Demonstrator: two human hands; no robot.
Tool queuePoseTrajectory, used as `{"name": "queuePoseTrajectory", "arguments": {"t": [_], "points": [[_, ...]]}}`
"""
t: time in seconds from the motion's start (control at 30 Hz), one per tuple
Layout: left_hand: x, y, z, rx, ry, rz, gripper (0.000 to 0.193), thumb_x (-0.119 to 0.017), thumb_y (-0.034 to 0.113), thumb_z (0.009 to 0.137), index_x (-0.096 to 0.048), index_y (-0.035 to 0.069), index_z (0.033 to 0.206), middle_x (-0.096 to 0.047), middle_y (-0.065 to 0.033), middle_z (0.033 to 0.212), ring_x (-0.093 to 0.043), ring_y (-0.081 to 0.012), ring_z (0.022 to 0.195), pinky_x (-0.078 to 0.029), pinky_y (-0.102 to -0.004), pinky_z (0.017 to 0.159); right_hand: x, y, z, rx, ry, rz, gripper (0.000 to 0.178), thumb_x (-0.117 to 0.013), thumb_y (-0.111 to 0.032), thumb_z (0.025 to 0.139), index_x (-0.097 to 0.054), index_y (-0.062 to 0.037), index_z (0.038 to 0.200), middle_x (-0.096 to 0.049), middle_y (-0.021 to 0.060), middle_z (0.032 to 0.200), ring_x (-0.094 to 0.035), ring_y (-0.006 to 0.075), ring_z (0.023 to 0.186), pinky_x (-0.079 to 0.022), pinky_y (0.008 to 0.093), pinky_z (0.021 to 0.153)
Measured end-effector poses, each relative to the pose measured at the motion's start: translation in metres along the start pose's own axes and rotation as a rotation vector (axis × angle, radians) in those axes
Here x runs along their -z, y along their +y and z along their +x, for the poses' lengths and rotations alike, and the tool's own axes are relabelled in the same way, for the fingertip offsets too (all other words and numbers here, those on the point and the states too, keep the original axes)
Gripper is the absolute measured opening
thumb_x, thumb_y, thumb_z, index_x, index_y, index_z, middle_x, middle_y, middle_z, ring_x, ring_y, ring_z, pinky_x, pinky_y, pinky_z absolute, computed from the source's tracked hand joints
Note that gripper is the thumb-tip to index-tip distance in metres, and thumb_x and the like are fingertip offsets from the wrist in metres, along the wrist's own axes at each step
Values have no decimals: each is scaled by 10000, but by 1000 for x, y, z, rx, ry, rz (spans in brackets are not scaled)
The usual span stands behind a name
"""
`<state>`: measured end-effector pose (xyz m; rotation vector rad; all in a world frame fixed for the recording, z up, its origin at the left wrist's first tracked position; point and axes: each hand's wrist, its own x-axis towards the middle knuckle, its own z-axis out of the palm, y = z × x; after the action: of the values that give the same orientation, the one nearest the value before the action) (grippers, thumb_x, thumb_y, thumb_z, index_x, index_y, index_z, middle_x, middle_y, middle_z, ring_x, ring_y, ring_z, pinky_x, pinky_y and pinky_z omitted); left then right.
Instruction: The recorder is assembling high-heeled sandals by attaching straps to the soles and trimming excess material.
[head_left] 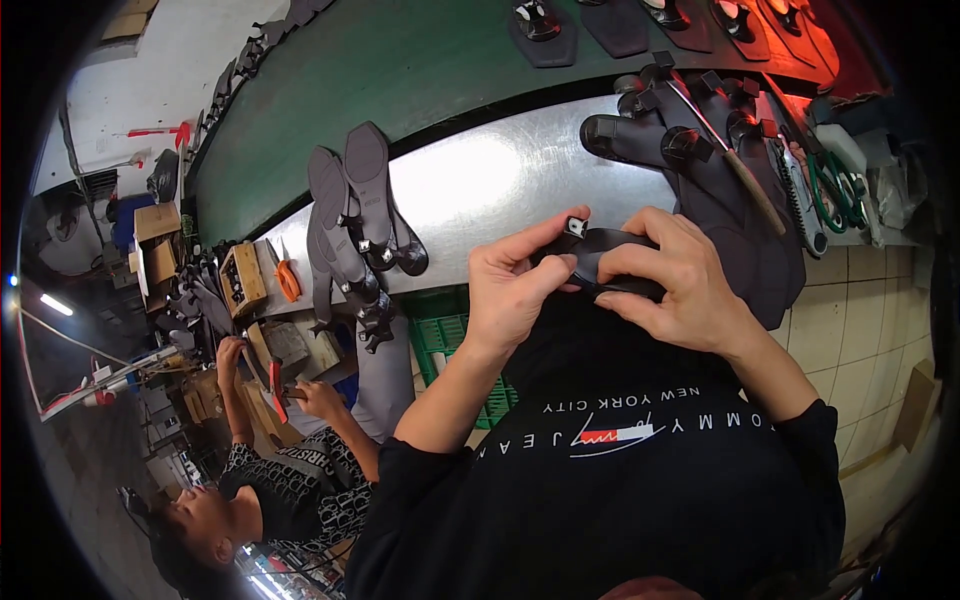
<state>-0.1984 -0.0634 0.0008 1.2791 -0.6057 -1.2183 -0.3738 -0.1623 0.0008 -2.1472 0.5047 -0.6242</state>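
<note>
A black sandal strap (pixel 605 242) is held between both hands, close in front of my dark shirt. My left hand (pixel 510 290) pinches its left end between thumb and index finger, beside a small shiny silver ornament (pixel 576 227). Curled around the right side of the strap, my right hand (pixel 680 275) has its thumb beneath and its fingers over the top. Part of the strap is covered by the fingers. Just beyond and to the right lies a pile of black sandals (pixel 735 240) on the metal bench (pixel 480 160).
Several finished-looking sandals (pixel 365 200) lie at the bench's left. Green-handled scissors (pixel 835 190), a wooden-handled tool (pixel 755 190) and a cutter (pixel 805 210) lie right. Beyond runs a green conveyor belt (pixel 300 130). Below stands a green crate (pixel 435 345). Left, a co-worker holds a red tool (pixel 276 385).
</note>
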Motion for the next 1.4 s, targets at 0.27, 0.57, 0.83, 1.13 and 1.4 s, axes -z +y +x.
{"name": "queuePoseTrajectory", "arguments": {"t": [0.27,0.57,0.83,1.13,1.4], "points": [[1,16,-4,238,5,-169,389,-557,-109,766,-630,-23,1139,-629,-159,1156,-663,-160,874,-597,-240,639,-8,1,-8,178,151,-88,242,-769,-167,626,-662,-146,842,-538,69,858,-546,248,734,-400,358,637],[4,18,-5,158,-85,-278,439,-470,72,911,-453,22,1347,-568,-150,1251,-636,-136,936,-593,-272,663,-1,-7,-6,185,132,4,244,-738,-120,690,-664,-88,921,-581,93,862,-569,269,722,-420,361,630],[8,7,-10,251,-145,101,309,-441,109,937,-535,31,1221,-613,-45,914,-590,-72,767,-522,-218,605,-3,-3,-11,27,176,61,176,-744,-59,714,-591,-40,801,-607,86,669,-593,258,585,-449,335,536],[5,3,-9,326,-145,83,271,-428,102,933,-591,22,1135,-598,-20,819,-558,-63,689,-513,-220,576,-12,-2,-12,39,182,19,159,-731,-59,716,-575,-50,747,-578,75,612,-582,260,550,-440,347,518],[0,-7,-15,240,-45,164,160,-596,100,893,-631,-1,1012,-614,-14,772,-575,-58,666,-496,-208,556,-8,-4,-13,-70,114,91,154,-725,-57,731,-577,-37,766,-595,96,637,-601,263,563,-457,342,518]]}}
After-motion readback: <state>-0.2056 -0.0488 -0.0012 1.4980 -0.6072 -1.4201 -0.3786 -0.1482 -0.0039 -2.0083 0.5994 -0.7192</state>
